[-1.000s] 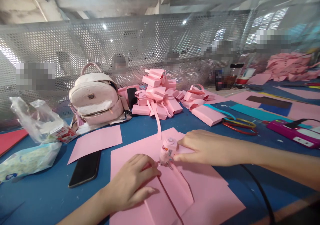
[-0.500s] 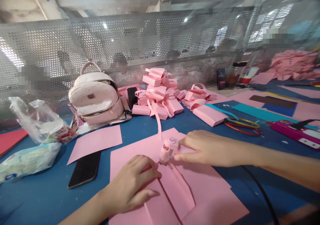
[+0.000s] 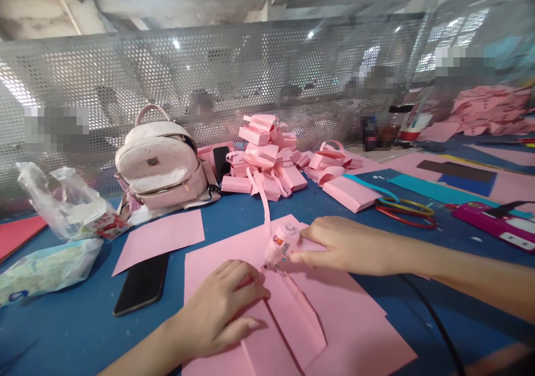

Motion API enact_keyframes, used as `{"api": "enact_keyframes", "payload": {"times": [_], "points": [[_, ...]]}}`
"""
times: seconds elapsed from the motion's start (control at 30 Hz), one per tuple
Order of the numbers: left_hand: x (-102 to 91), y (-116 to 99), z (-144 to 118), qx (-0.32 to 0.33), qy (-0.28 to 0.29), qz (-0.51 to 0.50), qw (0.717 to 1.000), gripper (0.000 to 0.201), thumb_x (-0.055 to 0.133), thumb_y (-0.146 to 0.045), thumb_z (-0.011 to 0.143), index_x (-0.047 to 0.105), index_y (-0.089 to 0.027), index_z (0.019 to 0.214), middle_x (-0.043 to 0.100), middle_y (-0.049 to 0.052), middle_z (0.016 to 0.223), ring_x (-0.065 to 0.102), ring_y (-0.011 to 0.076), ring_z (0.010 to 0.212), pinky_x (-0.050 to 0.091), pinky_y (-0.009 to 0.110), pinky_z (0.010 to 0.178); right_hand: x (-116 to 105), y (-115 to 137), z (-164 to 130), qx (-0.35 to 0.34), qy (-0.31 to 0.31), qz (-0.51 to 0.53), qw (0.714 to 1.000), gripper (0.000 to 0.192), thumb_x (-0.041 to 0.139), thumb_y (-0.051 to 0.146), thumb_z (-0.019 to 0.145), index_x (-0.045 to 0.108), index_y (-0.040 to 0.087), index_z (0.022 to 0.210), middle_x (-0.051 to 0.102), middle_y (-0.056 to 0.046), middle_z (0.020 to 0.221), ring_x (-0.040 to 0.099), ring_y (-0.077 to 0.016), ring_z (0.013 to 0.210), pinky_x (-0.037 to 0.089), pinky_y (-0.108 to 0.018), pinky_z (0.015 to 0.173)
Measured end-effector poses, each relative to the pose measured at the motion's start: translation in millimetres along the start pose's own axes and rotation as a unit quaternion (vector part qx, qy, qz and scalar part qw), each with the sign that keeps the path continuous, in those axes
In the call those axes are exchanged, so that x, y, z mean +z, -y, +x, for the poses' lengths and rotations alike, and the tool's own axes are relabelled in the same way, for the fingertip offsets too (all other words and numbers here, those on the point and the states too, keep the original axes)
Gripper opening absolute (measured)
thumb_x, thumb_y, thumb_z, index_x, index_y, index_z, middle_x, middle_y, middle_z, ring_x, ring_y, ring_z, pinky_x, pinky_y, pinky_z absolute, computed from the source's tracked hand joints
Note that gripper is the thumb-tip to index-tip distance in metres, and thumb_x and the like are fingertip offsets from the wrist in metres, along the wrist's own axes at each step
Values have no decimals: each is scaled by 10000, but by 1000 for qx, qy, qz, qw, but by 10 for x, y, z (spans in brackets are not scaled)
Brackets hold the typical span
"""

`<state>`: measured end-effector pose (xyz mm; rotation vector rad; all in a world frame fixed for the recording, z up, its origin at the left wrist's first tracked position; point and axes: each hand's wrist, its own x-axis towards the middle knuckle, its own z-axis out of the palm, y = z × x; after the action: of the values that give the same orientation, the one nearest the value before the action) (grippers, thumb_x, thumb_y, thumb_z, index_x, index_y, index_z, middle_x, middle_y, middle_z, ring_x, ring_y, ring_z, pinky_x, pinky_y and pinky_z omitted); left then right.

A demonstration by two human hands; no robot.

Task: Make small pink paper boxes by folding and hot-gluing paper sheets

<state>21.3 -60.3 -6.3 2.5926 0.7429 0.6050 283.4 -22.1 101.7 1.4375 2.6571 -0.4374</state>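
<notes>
My right hand grips a small pink glue gun, its nozzle pointing down-left at the far end of a narrow pink paper strip. My left hand lies flat with its fingers pressing a folded pink paper piece beside that strip, fingertips close to the nozzle. Both rest on large pink sheets on the blue table. A black cord runs from under my right arm toward the front edge.
A black phone and a loose pink sheet lie left. Behind stand a pink backpack, a pile of folded pink boxes, coloured rings, a magenta device. Plastic bags sit far left. A mesh fence closes the back.
The glue gun has tilted, its top leaning away to the right and its nozzle moving slightly toward my left fingertips. My left hand stays put on the paper.
</notes>
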Motion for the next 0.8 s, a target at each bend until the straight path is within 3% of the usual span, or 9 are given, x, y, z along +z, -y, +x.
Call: {"api": "enact_keyframes", "payload": {"times": [0.23,0.4,0.53,0.7,0.8], "points": [[0,0,-1,-3,0,0,1000,563,276,-573,1034,640,-191,1232,606,131,1147,572,266,1028,460,408,910,100,-19,50,-15,-12,27,999,437,448,519,959,741,195,929,709,-80,769,662,-268,717,370,-292,602],[8,7,-6,-6,3,-1,1000,578,261,-582,1031,640,-195,1235,599,129,1145,565,267,1027,456,410,913,143,-76,103,-32,-38,35,998,382,467,478,961,731,206,921,712,-61,749,662,-259,709,359,-288,602],[8,2,-10,-2,1,-3,1000,571,267,-580,1032,632,-199,1248,596,127,1140,565,265,1036,453,406,915,73,-156,118,-43,-60,118,990,371,490,483,956,710,196,871,716,-44,785,656,-223,732,409,-276,637],[0,-8,-10,0,-1,0,1000,568,262,-575,1034,634,-199,1241,602,123,1139,571,265,1038,453,408,910,-22,-374,174,-39,-78,215,973,399,531,539,927,695,176,898,660,-21,765,532,-129,565,381,-226,500],[-2,-8,-10,0,0,2,1000,561,268,-571,1035,636,-196,1234,606,124,1139,574,267,1038,452,412,907,-60,-611,254,13,-89,232,969,405,560,548,892,685,166,844,598,-8,685,483,-114,520,346,-209,441]]}}
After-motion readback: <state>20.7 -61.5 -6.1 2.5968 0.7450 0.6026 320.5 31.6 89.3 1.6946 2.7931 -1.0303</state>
